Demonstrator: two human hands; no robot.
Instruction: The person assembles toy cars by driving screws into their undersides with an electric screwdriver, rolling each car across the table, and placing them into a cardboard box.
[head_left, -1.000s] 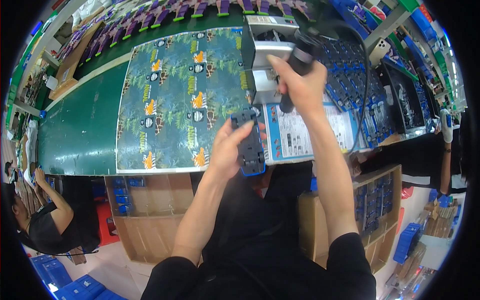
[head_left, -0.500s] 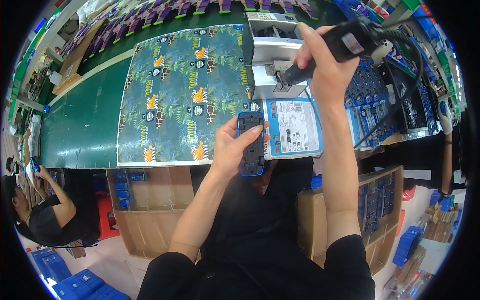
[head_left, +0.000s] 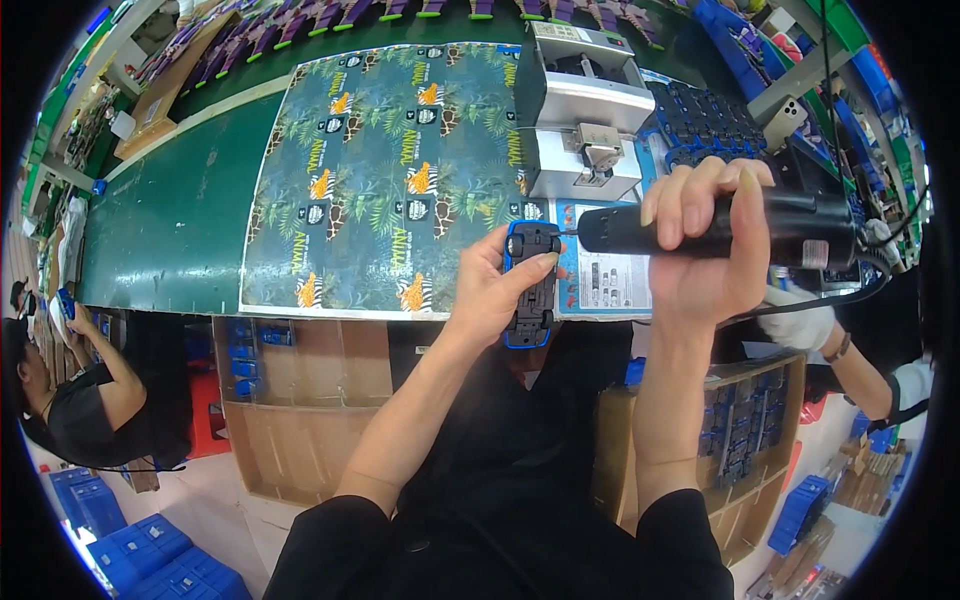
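Observation:
My left hand (head_left: 492, 298) grips a toy car (head_left: 530, 322) at the table's front edge. The car lies underside up, with a black chassis and blue rim, and my thumb presses on it. In my right hand (head_left: 708, 245) is a black electric screwdriver (head_left: 800, 228), held nearly level with fingers wrapped round its body. Its thin bit points left and reaches the far end of the car; whether it touches a screw cannot be made out. Beyond my hands stands a silver screw feeder (head_left: 590, 110).
Animal-print sheeting (head_left: 380, 180) covers part of the green table (head_left: 170, 235). Black chassis parts (head_left: 705, 120) lie behind the feeder. Cardboard boxes (head_left: 305, 445) stand below the edge. At right a co-worker's gloved hand (head_left: 800, 325) is close to the screwdriver cable; another person sits at left.
My right hand has brought the screwdriver from the feeder down toward me, its bit now at the car. A co-worker's gloved hand has moved in at the right.

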